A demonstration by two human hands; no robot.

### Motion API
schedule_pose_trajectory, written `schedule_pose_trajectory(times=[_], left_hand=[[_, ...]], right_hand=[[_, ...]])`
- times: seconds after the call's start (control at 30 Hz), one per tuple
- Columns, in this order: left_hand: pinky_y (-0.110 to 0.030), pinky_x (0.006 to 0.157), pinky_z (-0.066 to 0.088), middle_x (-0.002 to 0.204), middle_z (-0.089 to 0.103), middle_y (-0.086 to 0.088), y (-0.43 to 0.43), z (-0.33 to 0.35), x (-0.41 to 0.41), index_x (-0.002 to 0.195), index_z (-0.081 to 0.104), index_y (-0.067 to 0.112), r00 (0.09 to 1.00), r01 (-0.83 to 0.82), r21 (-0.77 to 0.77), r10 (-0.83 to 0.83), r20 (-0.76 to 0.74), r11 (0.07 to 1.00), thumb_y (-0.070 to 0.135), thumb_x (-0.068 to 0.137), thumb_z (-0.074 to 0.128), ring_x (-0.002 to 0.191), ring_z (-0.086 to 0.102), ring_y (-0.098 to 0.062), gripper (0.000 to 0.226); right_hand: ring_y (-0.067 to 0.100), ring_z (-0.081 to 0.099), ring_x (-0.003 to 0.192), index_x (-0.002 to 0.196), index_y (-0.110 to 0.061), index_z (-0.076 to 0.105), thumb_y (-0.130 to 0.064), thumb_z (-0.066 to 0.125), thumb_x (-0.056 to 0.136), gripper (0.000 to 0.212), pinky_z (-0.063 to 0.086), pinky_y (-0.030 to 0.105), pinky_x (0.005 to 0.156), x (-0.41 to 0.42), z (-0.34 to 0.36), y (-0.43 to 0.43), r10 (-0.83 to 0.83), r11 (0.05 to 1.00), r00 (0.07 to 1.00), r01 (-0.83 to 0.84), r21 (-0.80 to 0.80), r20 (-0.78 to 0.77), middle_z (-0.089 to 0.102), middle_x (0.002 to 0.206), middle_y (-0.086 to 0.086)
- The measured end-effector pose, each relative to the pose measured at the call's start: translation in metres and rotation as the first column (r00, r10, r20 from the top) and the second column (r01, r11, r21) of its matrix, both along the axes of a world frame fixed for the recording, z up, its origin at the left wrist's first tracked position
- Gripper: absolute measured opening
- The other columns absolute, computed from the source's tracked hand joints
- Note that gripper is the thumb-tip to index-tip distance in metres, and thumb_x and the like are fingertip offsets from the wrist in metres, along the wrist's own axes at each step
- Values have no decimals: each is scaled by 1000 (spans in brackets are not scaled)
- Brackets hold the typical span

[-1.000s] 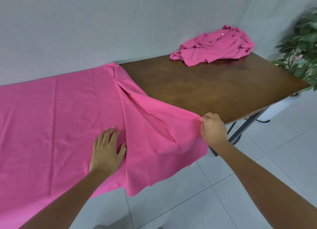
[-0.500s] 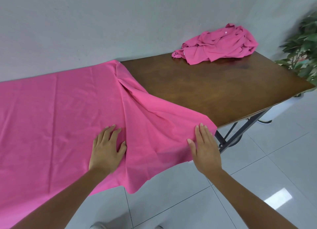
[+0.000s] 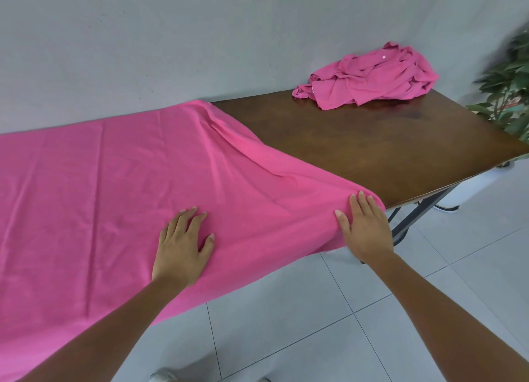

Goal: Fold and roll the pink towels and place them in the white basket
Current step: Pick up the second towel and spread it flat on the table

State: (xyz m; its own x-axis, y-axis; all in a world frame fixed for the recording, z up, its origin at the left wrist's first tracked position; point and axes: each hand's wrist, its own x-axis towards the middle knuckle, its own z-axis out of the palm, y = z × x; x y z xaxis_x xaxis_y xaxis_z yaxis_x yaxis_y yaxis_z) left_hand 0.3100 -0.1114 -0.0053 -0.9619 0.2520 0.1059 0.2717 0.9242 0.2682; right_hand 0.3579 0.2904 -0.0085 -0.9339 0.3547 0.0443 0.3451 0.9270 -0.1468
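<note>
my left hand (image 3: 183,247) lies palm down on the big pink towel (image 3: 114,195), fingers a little spread and nearly straight, gripping nothing. my right hand (image 3: 366,227) is flat too, fingers straight and close together, thumb out to the left, pressing on the towel's right near corner just at the near edge of the table.

the towel is spread over the left part of the dark brown wooden table (image 3: 386,152) and runs out of view on the left. its near edge hangs off the table toward the floor. a raised ridge of creases runs from its far right corner, by the wall, slantwise down toward my right hand.

at the far right of the table, against the grey wall (image 3: 200,38), sits a crumpled heap of pink cloth (image 3: 372,78), well apart from the spread towel. a small white tag shows at the heap's left side and a small white dot near its top; both are too small to read.

a leafy green plant (image 3: 512,81) stands past the table's right end, above a white pot (image 3: 469,187). dark metal table legs (image 3: 412,218) show beneath the near edge, over pale floor tiles (image 3: 315,310).
</note>
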Motion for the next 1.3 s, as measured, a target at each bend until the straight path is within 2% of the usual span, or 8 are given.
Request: schedule_pose_trajectory(times=[0.3,0.5,0.63,0.7,0.83,1.0,1.17,1.3], left_hand=[[-51,119,30,152,44,-6,0,-1,-3,144,50,16,1000,16,-7,-16,1,1000,55,96,31,143,35,-30,65],[-54,101,40,132,51,-7,10,6,-22,127,58,16,999,-43,23,43,8,999,53,92,41,123,45,-33,53],[-55,103,38,138,50,-11,20,9,-61,132,56,14,1000,8,33,-8,-3,999,41,95,60,126,44,-35,46],[-55,107,37,146,45,-12,26,13,-87,141,51,14,998,69,19,-69,7,997,42,96,57,134,40,-35,53],[-51,117,29,159,32,-11,35,17,-140,152,39,18,987,161,-69,-159,31,985,49,101,44,146,29,-32,60],[-51,123,17,166,18,-12,40,17,-199,159,24,21,987,143,-99,-134,94,985,58,103,29,153,14,-33,67],[-50,125,13,168,13,-9,39,3,-218,161,19,24,989,128,-91,-120,87,988,62,100,18,155,8,-32,72],[-49,125,14,168,14,-6,39,-1,-217,161,21,25,992,116,-81,-112,60,990,65,97,9,155,10,-31,76]], right_hand=[[32,23,152,154,-8,35,-60,17,102,76,24,50,121,18,2,-12,-78,996,997,78,40,-18,31,162,14],[42,54,125,124,-4,63,-56,25,103,68,44,55,103,8,8,-15,-143,983,989,146,115,-30,62,133,19],[38,56,118,122,-6,61,-50,39,102,53,49,54,97,0,14,-22,-154,982,987,158,98,-53,64,124,17],[39,54,121,128,-6,58,-47,42,103,51,49,55,99,-6,15,-24,-116,989,989,124,81,-97,62,127,17],[35,53,124,136,-9,55,-53,28,98,64,47,53,104,-33,23,-37,11,999,993,-7,41,-118,60,134,13],[30,47,132,143,-11,51,-53,25,98,67,40,47,112,-97,38,-73,95,995,990,-96,-8,-102,54,142,9],[27,43,134,146,-10,45,-39,47,103,52,37,41,113,-164,49,-104,111,981,986,-129,-145,-126,51,145,7],[27,43,134,148,-9,43,-35,49,104,52,37,41,113,-212,56,-107,99,966,984,-131,-221,-151,50,147,7]])
